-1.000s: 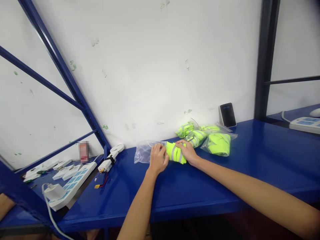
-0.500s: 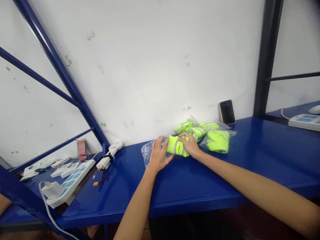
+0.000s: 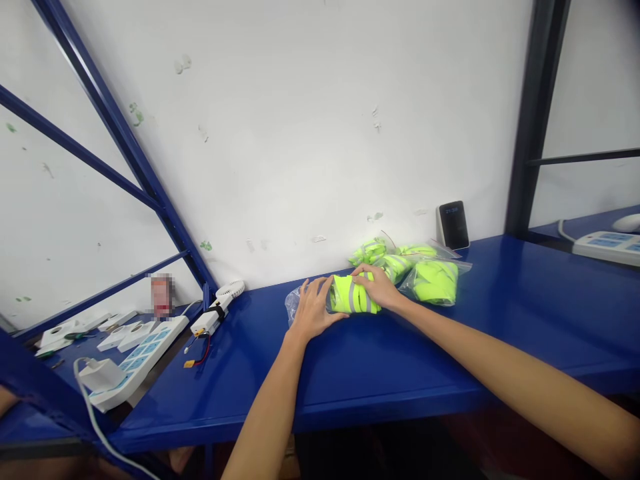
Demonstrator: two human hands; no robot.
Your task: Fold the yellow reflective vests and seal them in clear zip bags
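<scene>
A folded neon yellow vest with grey stripes [image 3: 354, 295] lies on the blue table between my hands. My right hand [image 3: 376, 287] grips its right end, with the thumb and fingers around the fabric. At the left end, my left hand [image 3: 315, 310] holds the mouth of a clear plastic bag [image 3: 293, 305] against the vest, thumb below and fingers above. The vest's left edge appears to be inside the bag mouth. Most of the bag sticks out left of my left hand, crumpled.
Bagged yellow vests [image 3: 435, 281] lie to the right and behind my right hand. A small clock [image 3: 454, 225] leans by the wall. At left are a white fan [image 3: 231, 289], a wired battery pack [image 3: 207, 322] and a power strip [image 3: 145, 360].
My left hand has shifted slightly and its fingers are more bent at the bag mouth. The vest looks rounder, and less of the bag shows on the left.
</scene>
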